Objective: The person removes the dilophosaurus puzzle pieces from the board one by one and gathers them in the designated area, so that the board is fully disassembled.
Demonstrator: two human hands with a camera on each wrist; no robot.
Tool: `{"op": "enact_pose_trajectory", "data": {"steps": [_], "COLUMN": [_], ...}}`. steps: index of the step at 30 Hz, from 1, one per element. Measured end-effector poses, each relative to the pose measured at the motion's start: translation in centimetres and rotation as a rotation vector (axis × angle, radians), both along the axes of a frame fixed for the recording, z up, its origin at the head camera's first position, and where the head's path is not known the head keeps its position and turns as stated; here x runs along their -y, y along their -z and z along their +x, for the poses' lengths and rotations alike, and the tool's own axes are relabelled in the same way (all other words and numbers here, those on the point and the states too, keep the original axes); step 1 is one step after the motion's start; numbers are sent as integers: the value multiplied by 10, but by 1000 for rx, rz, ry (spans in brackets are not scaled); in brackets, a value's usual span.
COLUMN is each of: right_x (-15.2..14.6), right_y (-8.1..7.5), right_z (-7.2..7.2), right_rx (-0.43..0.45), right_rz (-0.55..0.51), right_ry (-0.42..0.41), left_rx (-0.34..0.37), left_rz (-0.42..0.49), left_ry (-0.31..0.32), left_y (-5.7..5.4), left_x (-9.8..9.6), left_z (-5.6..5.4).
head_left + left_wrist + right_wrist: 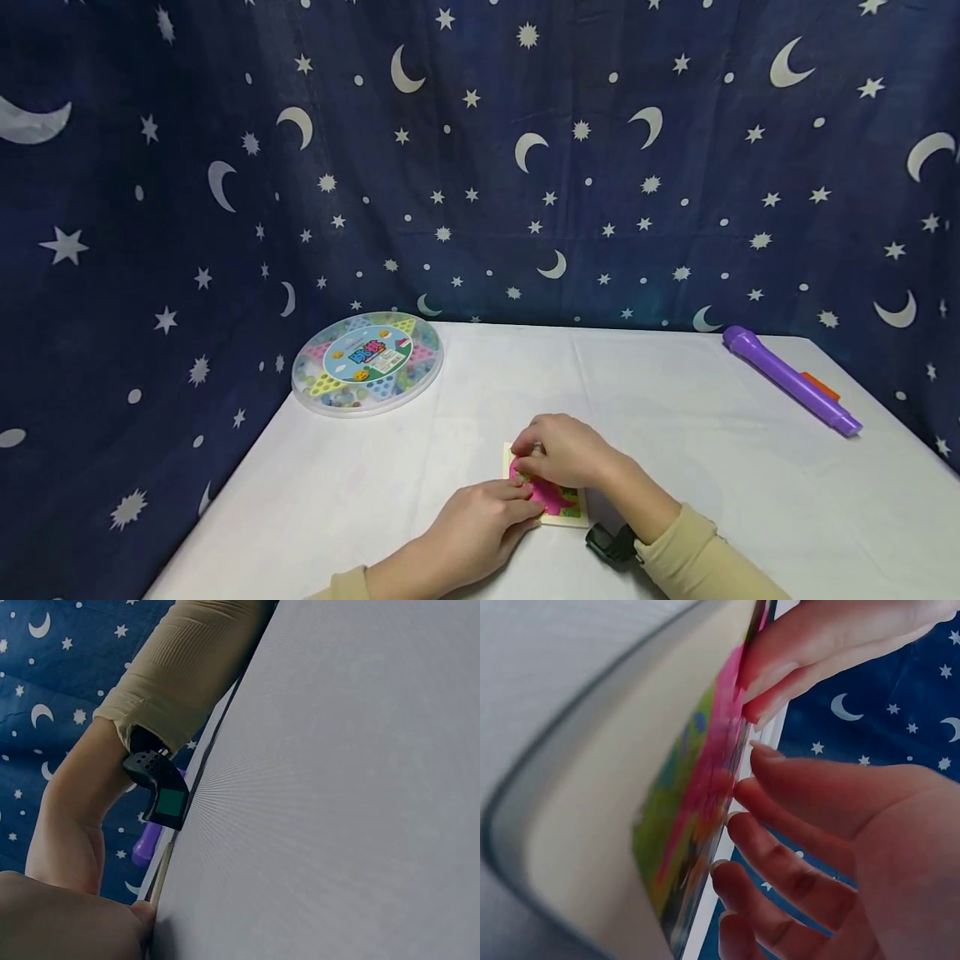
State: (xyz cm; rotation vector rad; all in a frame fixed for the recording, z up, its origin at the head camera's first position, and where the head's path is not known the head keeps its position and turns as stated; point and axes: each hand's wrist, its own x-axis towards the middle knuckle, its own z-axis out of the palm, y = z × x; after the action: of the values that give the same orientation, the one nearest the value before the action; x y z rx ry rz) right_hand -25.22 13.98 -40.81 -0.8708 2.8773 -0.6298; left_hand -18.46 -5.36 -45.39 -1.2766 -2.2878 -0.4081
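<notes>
A small square picture board [551,497] with a cream border and a pink figure on green lies on the white table. Fingers of my left hand [480,527] rest on its left part and lower edge, lying fairly straight. My right hand [567,450] is over the board's upper part, partly covering the picture. In the right wrist view, the right hand [840,832] has bent, spread fingers with their tips at the board [682,802]; nothing shows gripped between them. The other hand's fingers [802,656] touch the pink area. The left wrist view shows only the board's thin edge [161,876].
A round clear case [367,364] with a star-shaped coloured pattern and small balls lies at the back left. At the right lies a purple stick-like thing [791,379] beside an orange piece [820,385]. A black wrist camera [611,543] sits under the right wrist. A starry curtain [480,167] hangs behind.
</notes>
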Motion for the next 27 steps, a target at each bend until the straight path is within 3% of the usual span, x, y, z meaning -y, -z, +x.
{"op": "enact_pose_trajectory", "data": {"steps": [15,27], "right_x": [-3,-6], "right_y": [3,3], "right_z": [-7,-8], "right_rx": [170,130], "right_rz": [-149,-179], "right_ry": [45,-1], "left_rx": [0,18], "left_rz": [8,14], "left_ry": [-2,5], "left_y": [0,1], "left_x": [-1,2], "left_z": [-3,-3]}}
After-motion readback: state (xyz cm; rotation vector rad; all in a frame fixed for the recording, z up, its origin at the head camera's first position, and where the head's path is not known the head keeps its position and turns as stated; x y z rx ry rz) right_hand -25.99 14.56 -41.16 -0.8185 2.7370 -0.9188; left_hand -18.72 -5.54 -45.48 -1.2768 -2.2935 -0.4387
